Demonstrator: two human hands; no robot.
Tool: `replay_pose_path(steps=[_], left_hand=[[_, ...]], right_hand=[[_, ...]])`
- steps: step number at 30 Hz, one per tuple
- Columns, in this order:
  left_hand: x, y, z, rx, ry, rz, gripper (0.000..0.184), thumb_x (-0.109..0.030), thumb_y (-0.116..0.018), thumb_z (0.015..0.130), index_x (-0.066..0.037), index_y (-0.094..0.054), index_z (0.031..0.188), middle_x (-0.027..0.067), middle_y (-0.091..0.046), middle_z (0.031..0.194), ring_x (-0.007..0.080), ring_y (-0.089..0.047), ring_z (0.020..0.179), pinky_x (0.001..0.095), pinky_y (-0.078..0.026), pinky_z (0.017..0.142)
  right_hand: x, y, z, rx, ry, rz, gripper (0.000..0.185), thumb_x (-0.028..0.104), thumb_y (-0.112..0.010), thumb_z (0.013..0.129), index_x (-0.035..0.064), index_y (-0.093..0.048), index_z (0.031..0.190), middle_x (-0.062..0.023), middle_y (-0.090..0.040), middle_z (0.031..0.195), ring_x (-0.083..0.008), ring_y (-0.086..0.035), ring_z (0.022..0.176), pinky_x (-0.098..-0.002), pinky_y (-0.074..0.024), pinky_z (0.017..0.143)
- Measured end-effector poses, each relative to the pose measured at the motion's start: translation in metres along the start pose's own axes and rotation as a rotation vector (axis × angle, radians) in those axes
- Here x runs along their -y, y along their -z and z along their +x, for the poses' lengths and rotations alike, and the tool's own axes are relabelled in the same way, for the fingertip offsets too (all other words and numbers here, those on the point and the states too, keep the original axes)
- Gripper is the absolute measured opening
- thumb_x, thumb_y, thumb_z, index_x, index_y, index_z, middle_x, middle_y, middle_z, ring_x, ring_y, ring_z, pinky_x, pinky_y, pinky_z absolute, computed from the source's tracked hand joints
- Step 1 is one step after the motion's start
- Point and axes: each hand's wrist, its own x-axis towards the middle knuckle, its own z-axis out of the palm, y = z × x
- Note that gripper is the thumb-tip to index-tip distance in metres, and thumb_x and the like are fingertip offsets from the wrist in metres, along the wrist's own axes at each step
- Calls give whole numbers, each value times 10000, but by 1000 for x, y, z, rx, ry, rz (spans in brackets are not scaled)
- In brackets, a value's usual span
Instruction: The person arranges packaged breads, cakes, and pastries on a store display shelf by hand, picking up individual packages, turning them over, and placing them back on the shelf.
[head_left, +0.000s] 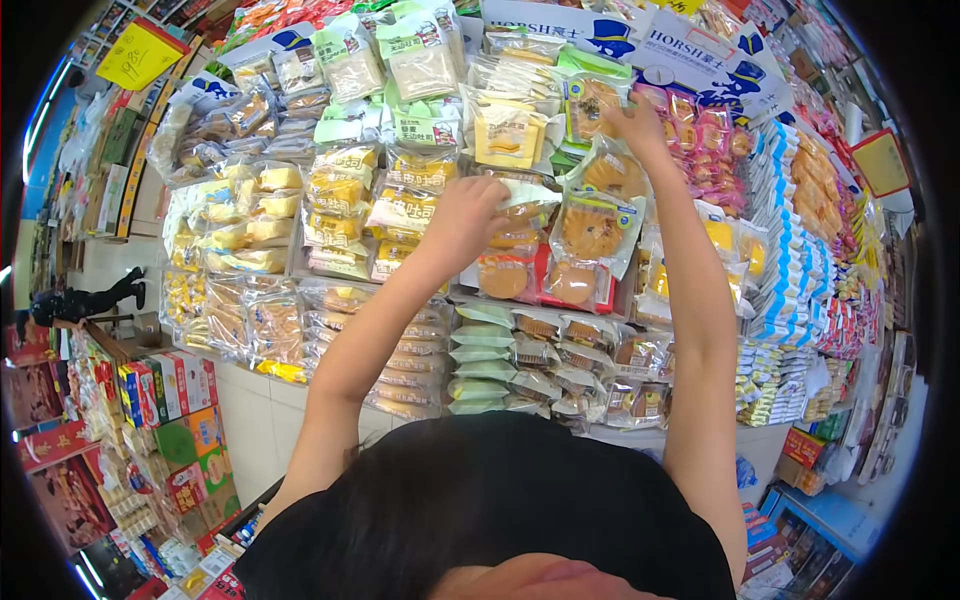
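Display [672,42], left hand [468,214] curled, right hand [637,128] outstretched

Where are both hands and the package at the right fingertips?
Left hand [466,212]: head view, back of the hand.
Right hand [640,126]: head view, back of the hand.
Package [589,109]: head view, front wrapping.

Left arm [372,332] bent, left hand [466,220] curled, palm down; right arm [700,300] stretched farther forward, right hand [638,126] curled

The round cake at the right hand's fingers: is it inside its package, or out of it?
Inside: the green-edged package shows around the round cake by the right hand. Whether it is sealed, I cannot tell.
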Motion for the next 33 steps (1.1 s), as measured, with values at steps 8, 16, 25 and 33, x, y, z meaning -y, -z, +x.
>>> replay_pose_path(steps=[8, 16, 25, 33], left_hand=[[6, -4, -8, -35, 5, -15, 356, -55, -702, 699, -49, -532, 1012, 125, -579, 1056, 333, -519, 1035, 413, -412, 895], [8, -3, -13, -47, 6, -44, 357, -63, -705, 703, -48, -525, 1011, 125, -577, 1076, 332, -517, 1052, 414, -411, 907], [11, -6, -14, -62, 8, -53, 361, -59, -710, 703, -50, -517, 1009, 120, -579, 1072, 333, -521, 1046, 411, -411, 904], [11, -5, -14, -52, 23, -60, 347, -62, -710, 705, -48, -526, 999, 123, -584, 1060, 333, -525, 1040, 411, -415, 900]], right_hand=[[-33, 11, -11, 116, -221, 503, 276, 149, -664, 825, 8, -558, 1037, -43, -594, 907, -99, -557, 805, -282, -501, 713], [-51, 59, -60, 52, -268, 771, 233, 130, -587, 894, 8, -503, 1073, -70, -542, 990, -143, -554, 878, -309, -532, 782], [-59, 84, -81, 65, -339, 869, 243, 113, -533, 922, 27, -482, 1144, -72, -543, 1054, -174, -566, 956, -345, -536, 825], [-58, 84, -79, 116, -339, 842, 275, 126, -528, 925, 38, -481, 1181, -69, -558, 1097, -172, -578, 967, -345, -532, 829]])
